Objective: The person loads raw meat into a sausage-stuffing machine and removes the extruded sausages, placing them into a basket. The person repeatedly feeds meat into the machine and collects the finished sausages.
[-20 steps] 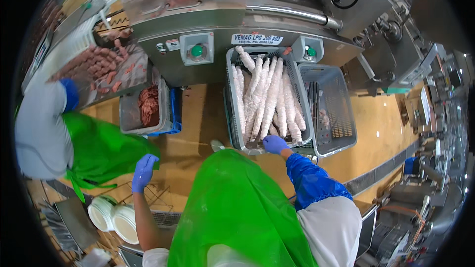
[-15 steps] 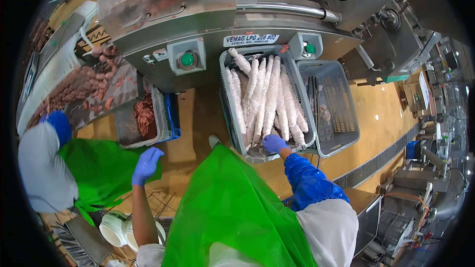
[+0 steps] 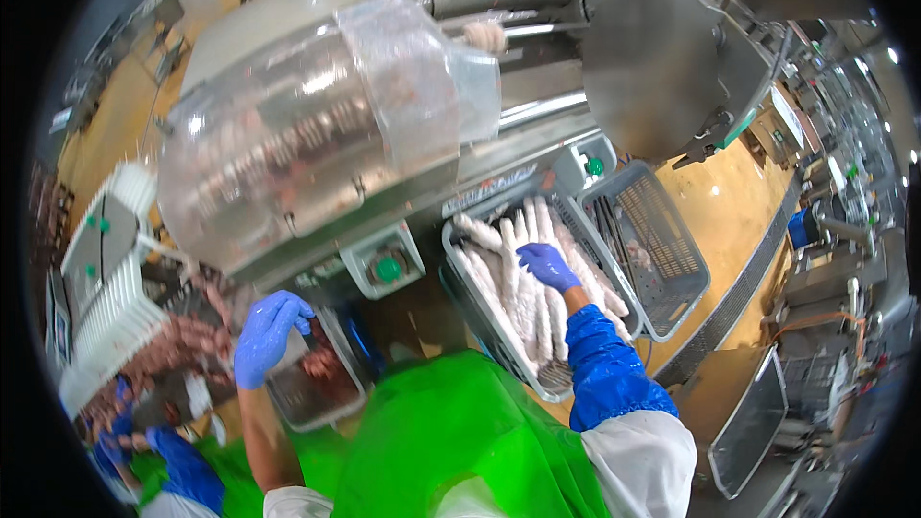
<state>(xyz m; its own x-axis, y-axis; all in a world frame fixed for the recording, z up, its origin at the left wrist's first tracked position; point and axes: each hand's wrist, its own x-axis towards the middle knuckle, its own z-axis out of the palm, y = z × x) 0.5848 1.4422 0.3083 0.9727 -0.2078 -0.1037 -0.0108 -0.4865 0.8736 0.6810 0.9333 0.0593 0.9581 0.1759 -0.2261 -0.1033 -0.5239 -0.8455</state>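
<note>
Several long whitish shirred sausage casings (image 3: 523, 312) lie side by side in a grey plastic crate (image 3: 459, 273). My right hand (image 3: 549, 267), in a purple glove, is on top of them near the middle, fingers reaching leftward across the sticks. Its fingers look apart, and no casing is lifted. My left hand (image 3: 269, 331), gloved too, hangs in the air at the left, fingers loosely curved with nothing in them. Below it and to its right stands a bin (image 3: 336, 412) holding reddish meat.
Ahead spans a steel machine with a clear cover (image 3: 278, 125) and a green button (image 3: 388, 270). Beside the casings sits another grey crate (image 3: 662, 221). Linked sausages (image 3: 168, 345) lie at the left, where a co-worker's blue sleeve (image 3: 187, 460) shows. A floor drain (image 3: 715, 326) runs at the right.
The view has tilted and shifted, showing more of the machine. My right hand has moved from the casings' near ends to their middle. My left hand has risen beside the meat bin.
</note>
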